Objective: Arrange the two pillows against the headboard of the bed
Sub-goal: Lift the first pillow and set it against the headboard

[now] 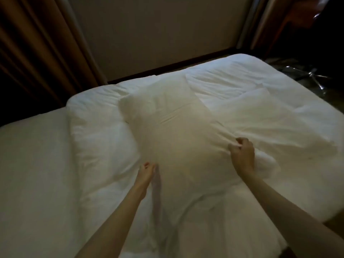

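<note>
A large white pillow [173, 131] lies lengthwise in the middle of the bed on the white duvet [96, 146]. My left hand [146, 171] pinches its near left edge. My right hand [242, 155] is closed on a fold of its right edge. A second white pillow [270, 123] lies flat to the right, partly tucked under the first one's side. The room is dim and the fabric edges blur together. No headboard can be made out.
The bare mattress sheet [31, 174] shows at the left beside the duvet. A brown curtain [33, 43] hangs at the far left, a plain wall panel [158, 34] behind the bed. A chair with a shiny metal base [309, 75] stands at the far right.
</note>
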Available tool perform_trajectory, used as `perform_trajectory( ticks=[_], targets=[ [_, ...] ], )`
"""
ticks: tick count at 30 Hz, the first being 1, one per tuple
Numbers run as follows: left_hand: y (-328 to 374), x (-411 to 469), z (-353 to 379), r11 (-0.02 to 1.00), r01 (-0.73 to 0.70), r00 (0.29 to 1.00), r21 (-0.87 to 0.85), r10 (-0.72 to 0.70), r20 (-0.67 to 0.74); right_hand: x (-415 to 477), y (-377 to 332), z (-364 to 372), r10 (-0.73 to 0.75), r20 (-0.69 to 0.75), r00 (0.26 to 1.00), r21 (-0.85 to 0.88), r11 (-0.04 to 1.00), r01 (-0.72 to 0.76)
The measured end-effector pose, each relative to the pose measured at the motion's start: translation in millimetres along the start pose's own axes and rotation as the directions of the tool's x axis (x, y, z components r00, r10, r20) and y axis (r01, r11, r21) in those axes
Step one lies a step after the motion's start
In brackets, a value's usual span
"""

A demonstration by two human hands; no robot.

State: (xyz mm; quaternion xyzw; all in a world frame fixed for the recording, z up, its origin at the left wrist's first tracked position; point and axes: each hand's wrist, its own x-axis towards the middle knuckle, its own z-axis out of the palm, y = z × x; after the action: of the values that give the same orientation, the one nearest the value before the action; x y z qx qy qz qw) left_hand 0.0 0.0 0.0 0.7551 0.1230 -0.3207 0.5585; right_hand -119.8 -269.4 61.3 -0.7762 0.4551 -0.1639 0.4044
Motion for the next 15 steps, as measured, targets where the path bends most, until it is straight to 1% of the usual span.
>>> perform_trajectory(
  ticks=[2,3,6,9,11,13,15],
  targets=[
    [4,11,6,0.999,0.035,0.999,0.007,-0.035,-0.013,18,1,4,0.002,0.010,1.000,-0.133,0.991,-0.001],
    [6,14,7,0.999,0.044,0.999,0.000,-0.044,-0.012,28,2,7,0.011,0.040,0.999,-0.184,0.983,-0.003],
    [10,26,10,0.992,0.118,0.993,-0.041,-0.117,0.021,50,-3,21,0.055,0.178,0.982,-0.222,0.975,-0.015],
    [10,39,7,0.977,0.197,0.980,-0.080,-0.195,0.030,71,-9,32,0.039,0.226,0.973,-0.195,0.981,0.006],
    [7,49,4,0.965,0.238,0.971,-0.115,-0.235,0.033,87,-13,35,0.050,0.259,0.965,-0.171,0.985,-0.005],
    [4,54,1,0.950,0.274,0.962,-0.150,-0.272,0.035,97,-16,35,0.102,0.333,0.937,-0.126,0.990,-0.063],
    [0,64,2,0.930,0.310,0.950,-0.198,-0.307,0.045,104,-17,40,0.169,0.415,0.894,-0.035,0.985,-0.170]
  ],
)
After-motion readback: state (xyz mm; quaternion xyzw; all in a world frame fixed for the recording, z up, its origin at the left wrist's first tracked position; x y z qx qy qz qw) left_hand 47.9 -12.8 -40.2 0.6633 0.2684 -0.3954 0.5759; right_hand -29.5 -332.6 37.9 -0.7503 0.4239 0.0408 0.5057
